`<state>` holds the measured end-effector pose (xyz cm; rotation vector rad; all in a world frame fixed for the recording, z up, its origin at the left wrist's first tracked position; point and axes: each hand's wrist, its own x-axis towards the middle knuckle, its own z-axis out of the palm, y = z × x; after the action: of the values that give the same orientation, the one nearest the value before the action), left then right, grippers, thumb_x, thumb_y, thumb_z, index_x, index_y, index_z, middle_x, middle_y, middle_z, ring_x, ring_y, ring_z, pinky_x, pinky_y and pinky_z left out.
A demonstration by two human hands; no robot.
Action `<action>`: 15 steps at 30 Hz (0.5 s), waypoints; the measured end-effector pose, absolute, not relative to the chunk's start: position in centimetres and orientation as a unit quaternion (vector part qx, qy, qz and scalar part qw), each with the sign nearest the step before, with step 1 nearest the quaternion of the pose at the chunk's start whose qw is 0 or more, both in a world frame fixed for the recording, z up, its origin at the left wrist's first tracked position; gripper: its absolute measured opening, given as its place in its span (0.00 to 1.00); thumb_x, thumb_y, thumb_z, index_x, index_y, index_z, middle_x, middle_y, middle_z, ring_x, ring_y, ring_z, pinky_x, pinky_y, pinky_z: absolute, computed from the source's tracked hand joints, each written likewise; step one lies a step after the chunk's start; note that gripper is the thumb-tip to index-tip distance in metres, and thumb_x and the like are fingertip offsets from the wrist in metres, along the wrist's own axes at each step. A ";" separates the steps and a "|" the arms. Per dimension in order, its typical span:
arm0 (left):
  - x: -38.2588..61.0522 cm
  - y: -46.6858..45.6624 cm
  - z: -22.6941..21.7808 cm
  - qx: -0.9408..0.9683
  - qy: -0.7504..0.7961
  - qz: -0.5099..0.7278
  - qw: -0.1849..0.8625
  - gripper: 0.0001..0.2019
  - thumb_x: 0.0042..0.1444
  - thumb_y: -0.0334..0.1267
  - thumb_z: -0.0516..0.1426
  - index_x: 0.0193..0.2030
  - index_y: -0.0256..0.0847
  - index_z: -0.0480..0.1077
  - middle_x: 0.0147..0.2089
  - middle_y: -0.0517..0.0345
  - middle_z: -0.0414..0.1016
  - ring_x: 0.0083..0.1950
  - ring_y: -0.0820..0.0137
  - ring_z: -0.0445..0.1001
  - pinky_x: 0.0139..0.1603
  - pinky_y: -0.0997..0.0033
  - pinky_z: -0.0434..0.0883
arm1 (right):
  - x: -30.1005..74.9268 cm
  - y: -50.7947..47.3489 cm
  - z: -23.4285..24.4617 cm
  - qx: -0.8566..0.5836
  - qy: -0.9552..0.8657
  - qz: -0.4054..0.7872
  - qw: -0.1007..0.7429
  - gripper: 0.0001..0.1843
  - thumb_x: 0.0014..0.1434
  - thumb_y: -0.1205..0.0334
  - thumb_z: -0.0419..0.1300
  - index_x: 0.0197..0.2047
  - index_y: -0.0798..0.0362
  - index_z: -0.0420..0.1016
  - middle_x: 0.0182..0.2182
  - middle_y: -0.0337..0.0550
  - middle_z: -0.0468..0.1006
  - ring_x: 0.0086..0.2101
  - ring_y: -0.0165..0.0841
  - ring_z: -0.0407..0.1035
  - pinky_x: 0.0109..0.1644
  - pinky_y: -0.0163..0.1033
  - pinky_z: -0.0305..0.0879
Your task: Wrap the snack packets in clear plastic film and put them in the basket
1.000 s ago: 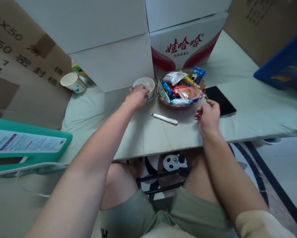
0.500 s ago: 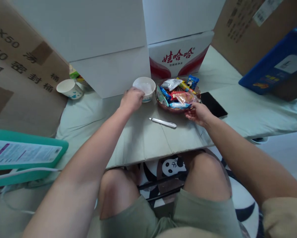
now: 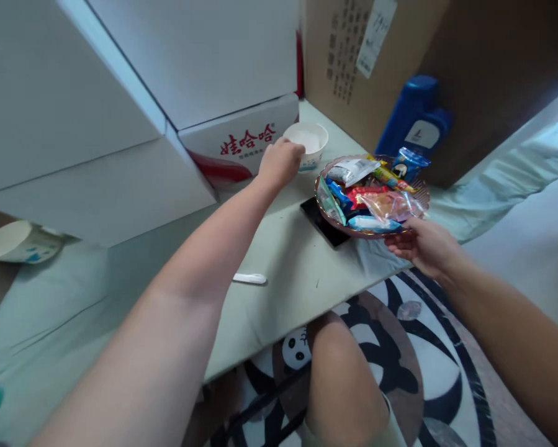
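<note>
My left hand [image 3: 282, 162] is closed on the near rim of a white paper bowl [image 3: 312, 139] with a blue print, beside the lettered white carton. With my right hand [image 3: 421, 247] I grip the near right edge of a brown glass bowl [image 3: 323, 214] heaped with wrapped snacks [image 3: 372, 192]. The glass bowl is over a black flat tablet-like object [image 3: 323, 226], covering part of it. A white-handled tool [image 3: 251, 279], perhaps a peeler or knife, lies on the cloth-covered table, its other end hidden behind my left forearm.
White cartons [image 3: 244, 146] stand along the back. A big brown box [image 3: 344, 56] and a blue bottle [image 3: 413, 118] are at the right rear. Another paper container [image 3: 22, 242] lies tipped at the far left. Below the table edge lies a panda-patterned rug [image 3: 400, 360].
My view has turned right. Both hands have moved right, taking the paper bowl and the glass bowl along; the glass bowl now overlaps the black flat object.
</note>
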<state>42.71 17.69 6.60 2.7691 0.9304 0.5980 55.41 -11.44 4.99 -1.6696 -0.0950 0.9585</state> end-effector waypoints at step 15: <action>31.3 19.3 -3.4 0.931 0.342 0.083 0.098 0.23 0.63 0.34 0.53 0.64 0.38 0.73 0.68 0.40 0.73 0.70 0.54 0.70 0.72 0.55 0.64 | 57.0 -1.7 2.5 -0.658 0.009 0.429 0.619 0.07 0.63 0.71 0.53 0.35 0.54 0.70 0.20 0.42 0.73 0.21 0.28 0.70 0.20 0.27 0.69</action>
<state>31.35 19.28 -3.43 2.7552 1.0123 0.2459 57.04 -1.74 2.50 -1.5131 0.0209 0.9857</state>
